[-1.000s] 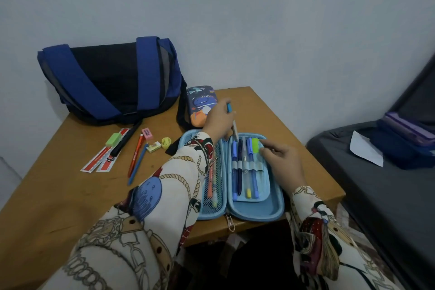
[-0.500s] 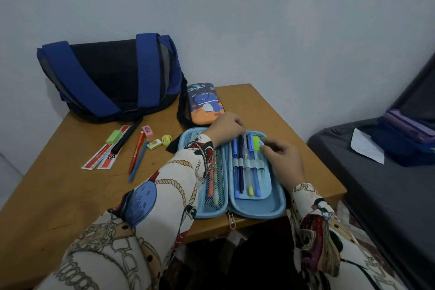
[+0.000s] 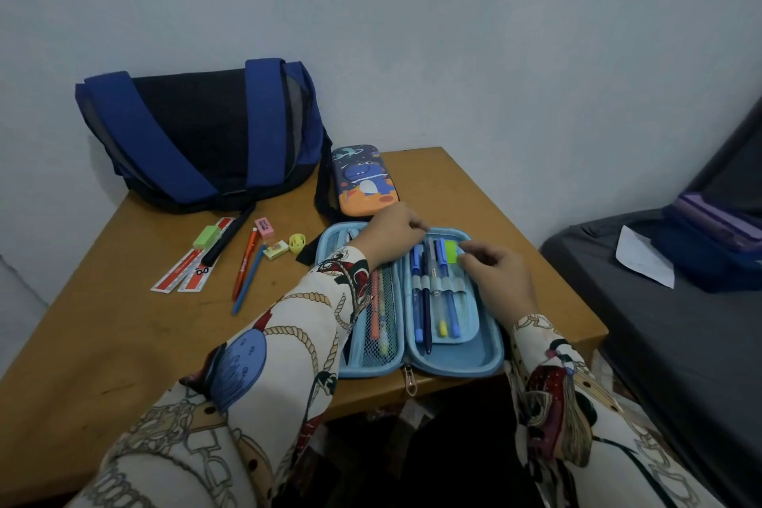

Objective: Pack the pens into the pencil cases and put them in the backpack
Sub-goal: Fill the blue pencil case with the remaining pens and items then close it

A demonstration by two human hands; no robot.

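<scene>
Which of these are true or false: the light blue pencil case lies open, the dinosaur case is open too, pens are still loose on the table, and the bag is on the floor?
1. The light blue pencil case lies open. True.
2. The dinosaur case is open. False: it lies closed.
3. An orange pen and a blue pen lie loose on the table. True.
4. The backpack is on the floor. False: it sits on the table by the wall.
5. Both hands, left hand and right hand, are at the open case. True.
</scene>
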